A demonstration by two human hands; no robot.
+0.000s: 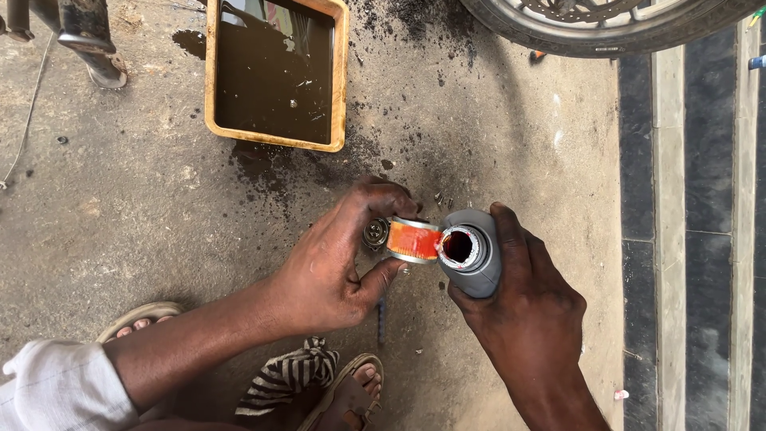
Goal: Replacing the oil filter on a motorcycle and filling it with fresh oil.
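Spill hazard at frame centre: left hand pinching orange filter, right hand wrapped round tilted grey bottle, mouths barely aligned.

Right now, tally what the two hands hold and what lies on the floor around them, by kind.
Grey bottles, open mouth, in the right hand: 1
Orange cylindrical filters, in the left hand: 1
Trays of dark oil: 1
Striped rags: 1
Tyres: 1
Small round metal parts beside the filter: 1
Total: 6
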